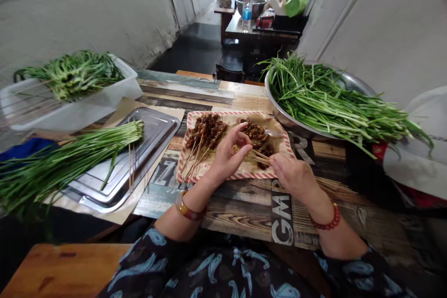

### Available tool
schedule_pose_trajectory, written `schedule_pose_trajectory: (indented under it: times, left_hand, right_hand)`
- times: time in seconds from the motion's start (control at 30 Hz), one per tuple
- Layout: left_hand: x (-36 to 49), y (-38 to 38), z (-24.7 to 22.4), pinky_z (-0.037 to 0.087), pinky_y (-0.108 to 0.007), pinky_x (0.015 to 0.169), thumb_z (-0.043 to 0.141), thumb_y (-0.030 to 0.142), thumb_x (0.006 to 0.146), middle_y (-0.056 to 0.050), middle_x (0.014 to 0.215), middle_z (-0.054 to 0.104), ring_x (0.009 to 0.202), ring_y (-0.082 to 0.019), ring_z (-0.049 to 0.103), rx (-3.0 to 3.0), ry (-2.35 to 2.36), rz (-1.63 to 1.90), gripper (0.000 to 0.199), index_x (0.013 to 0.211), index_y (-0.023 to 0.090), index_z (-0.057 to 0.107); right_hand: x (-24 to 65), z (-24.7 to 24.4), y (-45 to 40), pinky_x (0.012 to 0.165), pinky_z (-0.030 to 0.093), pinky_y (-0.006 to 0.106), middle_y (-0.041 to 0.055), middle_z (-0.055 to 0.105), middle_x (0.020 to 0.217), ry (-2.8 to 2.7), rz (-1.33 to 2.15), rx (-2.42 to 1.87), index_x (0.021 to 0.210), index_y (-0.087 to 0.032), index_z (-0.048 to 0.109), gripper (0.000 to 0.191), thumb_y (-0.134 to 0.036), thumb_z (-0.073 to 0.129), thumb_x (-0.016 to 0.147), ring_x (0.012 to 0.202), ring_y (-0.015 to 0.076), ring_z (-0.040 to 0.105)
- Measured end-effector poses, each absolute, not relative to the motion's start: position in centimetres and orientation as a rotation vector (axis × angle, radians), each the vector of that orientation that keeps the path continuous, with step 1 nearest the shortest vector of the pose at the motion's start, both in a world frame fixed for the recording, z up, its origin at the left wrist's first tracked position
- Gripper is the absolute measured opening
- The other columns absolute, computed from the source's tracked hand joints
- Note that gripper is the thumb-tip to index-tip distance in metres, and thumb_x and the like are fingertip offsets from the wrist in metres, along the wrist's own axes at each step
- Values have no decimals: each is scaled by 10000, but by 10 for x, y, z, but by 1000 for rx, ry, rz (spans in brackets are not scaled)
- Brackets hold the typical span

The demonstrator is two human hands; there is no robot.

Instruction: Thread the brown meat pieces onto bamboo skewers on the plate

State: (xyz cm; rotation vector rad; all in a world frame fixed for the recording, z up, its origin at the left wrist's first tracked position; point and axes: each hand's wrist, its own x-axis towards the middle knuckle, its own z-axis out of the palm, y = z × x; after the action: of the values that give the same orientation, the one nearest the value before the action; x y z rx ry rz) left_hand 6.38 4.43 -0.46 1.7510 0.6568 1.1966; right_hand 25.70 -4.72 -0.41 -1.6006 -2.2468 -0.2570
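My left hand [226, 153] is over the middle of a paper-lined tray [240, 174] with a red-and-white striped border. Its thumb and a finger come together in a ring, close to the tips of some thin wooden skewers [261, 156]; whatever they pinch is too small to make out. My right hand [291, 174] is closed around the other end of these skewers at the tray's right side. Dark, sauced meat skewers [206, 132] lie in the tray's left part, sticks toward me. More dark brown meat pieces [256, 132] lie behind my hands.
At left, long green chives [87, 151] lie across a metal tray lid [118, 191]. Behind it, a white plastic bin [129, 79] holds skewered greens [80, 74]. A steel bowl [279, 114] heaped with chives [324, 98] stands at right. Loose skewers [335, 185] lie beside my right wrist.
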Motion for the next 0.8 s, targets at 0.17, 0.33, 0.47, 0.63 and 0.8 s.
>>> schedule_pose_trajectory:
  times: [0.17,0.33,0.47,0.63,0.8]
  left_hand:
    - [65,42,-1,471,-273,796,630,214,859,-15,827,620,764,-121,589,1790,618,1124,554,1381,178,449]
    - [64,40,0,469,-266,805,616,187,863,-6,796,609,751,-113,591,1828,617,1077,535,1376,177,465]
    - [64,41,-4,467,-256,782,615,193,860,-9,790,601,752,-116,585,1774,612,1071,519,1362,171,484]
    - [64,44,-6,459,-236,731,639,202,836,-4,777,601,718,-109,567,1659,615,1059,532,1348,169,498]
    - [64,45,-5,454,-231,713,655,205,824,-3,774,602,712,-105,560,1584,616,1045,520,1321,161,510]
  right_hand:
    - [257,-6,-47,581,336,273,28,638,730,-2222,-229,-1556,843,-169,613,302,-238,377,1018,633,120,569]
    - [256,-6,-46,587,360,272,25,626,702,-2221,-207,-1525,840,-168,618,309,-234,372,1015,629,130,576]
    - [256,-8,-45,611,394,265,36,659,746,-2207,-109,-1509,917,-164,626,295,-247,362,1020,663,136,607]
    - [258,-11,-44,640,426,267,43,677,761,-2176,-28,-1545,948,-168,632,301,-292,367,1021,701,152,625]
    - [258,-10,-43,627,417,266,33,662,752,-2178,-22,-1523,941,-177,631,307,-296,360,1020,687,149,608]
